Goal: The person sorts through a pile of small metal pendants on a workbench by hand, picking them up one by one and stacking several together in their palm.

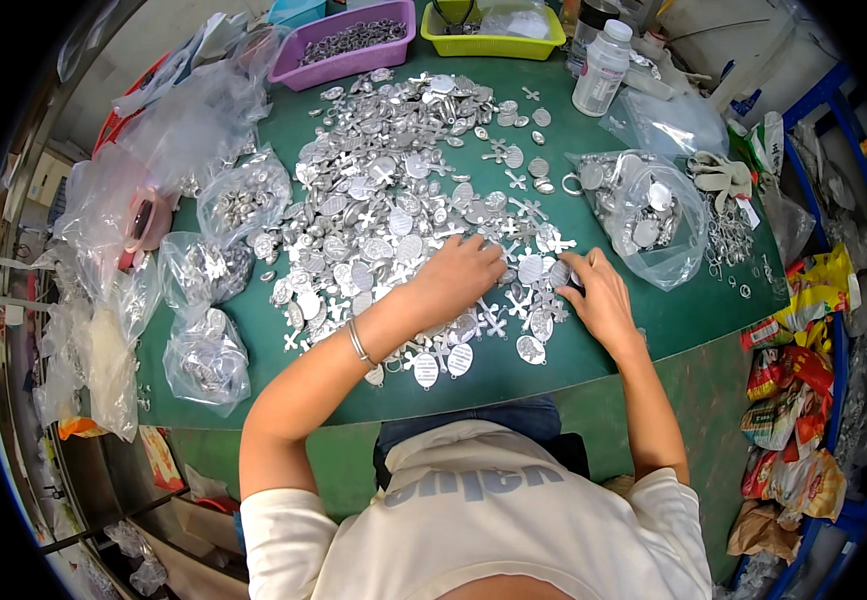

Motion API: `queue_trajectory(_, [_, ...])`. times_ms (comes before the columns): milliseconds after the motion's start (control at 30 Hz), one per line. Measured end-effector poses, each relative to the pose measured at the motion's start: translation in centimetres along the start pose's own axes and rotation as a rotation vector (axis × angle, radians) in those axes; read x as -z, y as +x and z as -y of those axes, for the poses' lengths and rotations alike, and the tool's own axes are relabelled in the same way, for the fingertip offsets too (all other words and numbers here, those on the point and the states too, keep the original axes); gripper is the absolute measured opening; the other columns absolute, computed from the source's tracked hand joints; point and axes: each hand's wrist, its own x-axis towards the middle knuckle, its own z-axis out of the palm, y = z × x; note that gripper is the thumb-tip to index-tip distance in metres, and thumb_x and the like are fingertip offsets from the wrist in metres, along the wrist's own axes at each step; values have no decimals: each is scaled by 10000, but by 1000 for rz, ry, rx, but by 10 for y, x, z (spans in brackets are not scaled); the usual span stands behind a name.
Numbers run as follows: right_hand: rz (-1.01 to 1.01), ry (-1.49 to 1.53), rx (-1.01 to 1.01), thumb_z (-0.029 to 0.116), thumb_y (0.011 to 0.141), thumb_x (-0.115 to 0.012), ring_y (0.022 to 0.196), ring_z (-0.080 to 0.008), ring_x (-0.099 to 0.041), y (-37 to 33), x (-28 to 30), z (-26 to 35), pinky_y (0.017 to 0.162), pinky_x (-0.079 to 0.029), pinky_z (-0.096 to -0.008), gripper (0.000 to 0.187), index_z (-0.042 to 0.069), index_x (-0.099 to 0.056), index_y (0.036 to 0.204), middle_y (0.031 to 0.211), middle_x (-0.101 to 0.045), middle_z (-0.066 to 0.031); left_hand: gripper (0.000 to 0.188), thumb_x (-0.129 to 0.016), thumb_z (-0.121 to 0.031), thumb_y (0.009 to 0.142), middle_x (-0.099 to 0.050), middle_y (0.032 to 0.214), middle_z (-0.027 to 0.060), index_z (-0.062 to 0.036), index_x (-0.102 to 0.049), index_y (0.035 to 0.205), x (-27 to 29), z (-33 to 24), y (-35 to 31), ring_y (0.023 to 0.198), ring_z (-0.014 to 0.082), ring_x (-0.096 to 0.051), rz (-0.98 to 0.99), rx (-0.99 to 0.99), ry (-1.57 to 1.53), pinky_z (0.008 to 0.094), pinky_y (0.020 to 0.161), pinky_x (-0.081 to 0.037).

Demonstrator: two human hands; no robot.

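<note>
A broad heap of silver-coloured metal pendants [354, 215], oval medals and small crosses, spreads over the green table [294, 390]. My left hand [464, 272] lies palm down on the near right part of the heap, its fingers bent and slightly apart among the pieces. Its wrist wears a bangle [360, 343]. At the heap's right edge, my right hand [599, 297] has thumb and index finger around an oval medal [560, 273]. Close to me, larger oval medals [426, 369] lie flat near the table's front edge.
Clear bags of metal parts [206, 360] line the left side; another open bag [651, 215] sits at right. Behind the heap stand a purple basket [349, 42], a yellow-green tray [494, 45] and a white bottle [604, 68]. Right of the table is a blue shelf [847, 370].
</note>
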Motion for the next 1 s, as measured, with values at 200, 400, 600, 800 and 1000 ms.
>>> queue_trajectory(200, [36,116,58,73,679,-724,709,-273,-487,7,7,-4,632,-404,-352,280,27,-539,884,787,-446,-101,214,-604,-37,710,-531,951,44,-56,-554,917,7,13,-1,899,239,-492,-115,42,-134,346,745,-394])
queue_trajectory(400, [48,1391,-326,43,799,-629,683,-156,-505,0,3,-7,556,-404,-284,147,46,-535,912,824,-535,-69,80,-565,-18,832,-572,932,65,-18,-517,895,0,11,-19,857,196,-593,-539,461,-1251,317,748,-470])
queue_trajectory(600, [232,1752,-474,103,851,-580,647,-110,-484,12,5,2,493,-347,-205,173,40,-540,1007,816,-549,-60,271,-550,-83,878,-585,900,66,10,-505,1129,17,-5,-23,775,126,-562,-618,802,-2152,278,651,-490])
queue_trajectory(800, [-88,75,-74,243,698,-737,685,-335,-579,24,-30,13,574,-444,-427,350,4,-566,889,816,-562,-166,196,-678,-164,773,-601,746,85,-40,-636,918,10,-10,-9,595,163,-565,-363,754,-664,297,577,-456])
queue_trajectory(1000, [4,110,-1,199,694,-744,649,-294,-576,29,-28,20,552,-458,-386,318,-2,-518,794,888,-576,-137,331,-695,-210,719,-621,807,130,-86,-604,1012,-6,-19,10,728,314,-619,-97,494,-232,402,607,-484])
